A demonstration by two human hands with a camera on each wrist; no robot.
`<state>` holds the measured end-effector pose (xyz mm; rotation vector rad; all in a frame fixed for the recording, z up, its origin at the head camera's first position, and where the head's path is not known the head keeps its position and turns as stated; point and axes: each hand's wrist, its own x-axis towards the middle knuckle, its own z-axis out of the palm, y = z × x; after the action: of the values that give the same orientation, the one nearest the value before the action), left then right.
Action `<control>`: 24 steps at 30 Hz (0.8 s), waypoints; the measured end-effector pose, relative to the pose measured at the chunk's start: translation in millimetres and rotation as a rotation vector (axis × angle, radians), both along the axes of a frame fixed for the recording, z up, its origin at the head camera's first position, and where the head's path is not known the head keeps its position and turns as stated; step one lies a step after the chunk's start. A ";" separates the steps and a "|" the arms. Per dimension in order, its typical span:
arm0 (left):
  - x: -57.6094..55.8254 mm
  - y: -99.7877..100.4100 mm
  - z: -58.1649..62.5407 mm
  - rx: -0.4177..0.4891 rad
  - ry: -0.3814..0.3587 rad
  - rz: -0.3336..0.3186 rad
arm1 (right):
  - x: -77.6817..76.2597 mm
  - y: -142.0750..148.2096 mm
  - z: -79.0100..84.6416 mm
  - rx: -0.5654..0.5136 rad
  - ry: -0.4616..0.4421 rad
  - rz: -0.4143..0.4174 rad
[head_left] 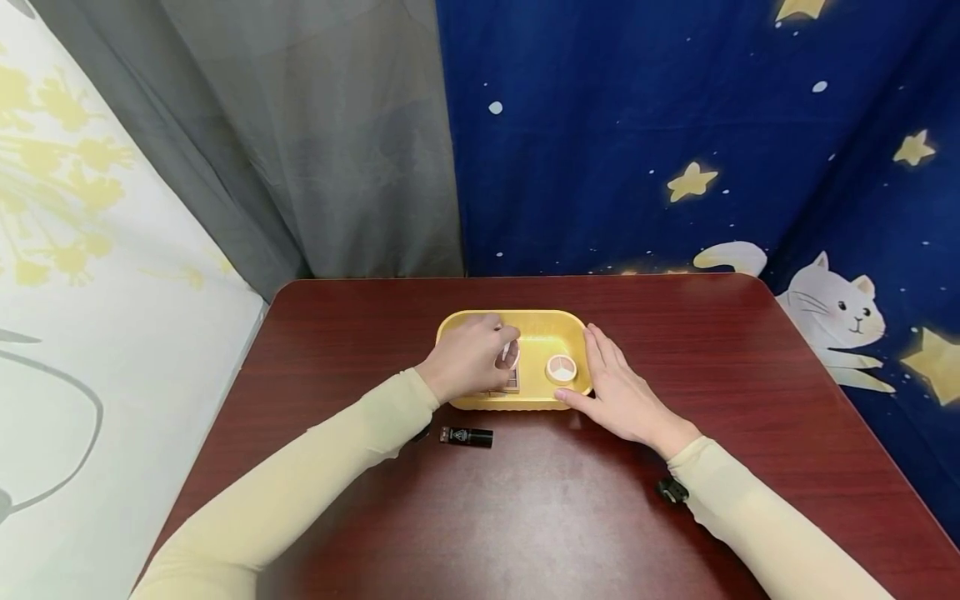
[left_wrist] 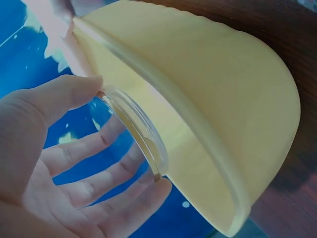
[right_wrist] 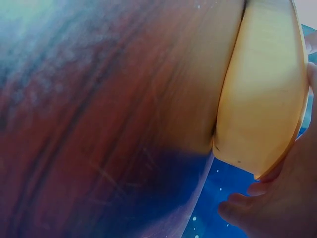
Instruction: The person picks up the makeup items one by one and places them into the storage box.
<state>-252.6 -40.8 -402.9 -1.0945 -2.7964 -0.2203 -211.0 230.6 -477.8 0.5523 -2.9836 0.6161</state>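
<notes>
A round, thin compact with a clear cover (left_wrist: 136, 126) is pinched edge-on between the thumb and fingertips of my left hand (head_left: 468, 354), above the left part of the yellow tray (head_left: 536, 314). Under that hand, a palette with small square pans (head_left: 513, 382) lies in the tray, partly hidden. Toward the tray's right end sits a round white-rimmed compact (head_left: 561, 368) with three pale sections. My right hand (head_left: 622, 396) rests against the right end of the tray, its fingers extended along the side and its thumb at the front rim.
A black tube with a clear brownish end (head_left: 467, 437) lies on the dark red table (head_left: 525, 517) in front of the tray. Grey (head_left: 360, 150) and blue star-patterned curtains (head_left: 600, 167) hang behind the table. A white patterned wall (head_left: 97, 350) stands at left.
</notes>
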 end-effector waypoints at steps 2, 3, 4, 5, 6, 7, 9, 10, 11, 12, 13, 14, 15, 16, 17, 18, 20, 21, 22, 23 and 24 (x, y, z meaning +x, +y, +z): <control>-2.6 3.9 -1.0 -0.012 -0.015 -0.022 | 0.2 0.0 0.8 -0.002 0.003 0.001; -4.2 5.7 -1.6 -0.020 -0.023 -0.033 | 0.3 0.1 1.1 -0.001 0.004 0.002; -5.9 7.2 -2.4 -0.028 -0.030 -0.046 | 0.3 0.2 1.1 0.000 0.006 0.002; -7.8 8.5 -3.2 -0.035 -0.034 -0.060 | 0.3 0.2 1.2 -0.001 0.007 0.001; -9.8 9.8 -4.3 -0.039 -0.037 -0.074 | 0.2 0.2 1.2 0.001 0.003 -0.001; -12.0 11.0 -5.2 -0.042 -0.040 -0.090 | 0.2 0.3 1.3 0.001 0.002 -0.002; -16.0 13.1 -7.0 -0.048 -0.053 -0.115 | 0.0 0.1 0.7 0.005 -0.005 -0.005; -17.9 14.1 -7.9 -0.051 -0.064 -0.124 | -0.1 -0.1 0.4 0.005 -0.009 -0.006; -19.9 15.4 -8.7 -0.052 -0.078 -0.131 | -0.1 -0.3 0.4 0.007 -0.015 -0.007; -22.0 16.8 -9.6 -0.056 -0.089 -0.136 | -0.1 -0.4 0.1 0.008 -0.021 -0.007; -23.9 18.4 -10.4 -0.060 -0.102 -0.139 | -0.1 -0.6 -0.2 0.008 -0.023 -0.009; -25.5 19.9 -11.1 -0.063 -0.116 -0.141 | 0.1 -0.7 -0.6 0.009 -0.026 -0.010; -27.1 21.6 -12.0 -0.068 -0.132 -0.142 | -0.1 -0.7 -0.8 0.010 -0.024 -0.010; -28.6 23.5 -12.7 -0.072 -0.143 -0.146 | 0.0 -0.8 -0.8 0.011 -0.021 -0.011; -29.9 25.1 -13.5 -0.075 -0.152 -0.152 | 0.1 -0.8 -0.8 0.011 -0.018 -0.010; -31.1 26.5 -14.5 -0.082 -0.155 -0.159 | 0.0 -1.0 -1.1 0.011 -0.014 -0.008; -33.7 30.4 -16.4 -0.093 -0.157 -0.180 | -0.1 -0.6 -1.2 0.012 -0.008 -0.006; -35.1 32.2 -17.3 -0.098 -0.158 -0.191 | -0.2 -0.6 -1.1 0.010 -0.007 -0.004; -36.6 34.0 -18.0 -0.099 -0.158 -0.200 | 0.0 -0.5 -0.9 0.009 -0.008 -0.004; -38.2 35.9 -18.9 -0.100 -0.157 -0.208 | 0.0 -0.5 -0.7 0.009 -0.009 -0.003; -40.1 37.8 -19.8 -0.102 -0.156 -0.215 | 0.0 -0.4 -0.5 0.011 -0.008 -0.004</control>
<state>-292.7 -3.0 -422.7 -1.4644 -2.8493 -0.1939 -211.0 230.2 -478.3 0.5452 -2.9961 0.6037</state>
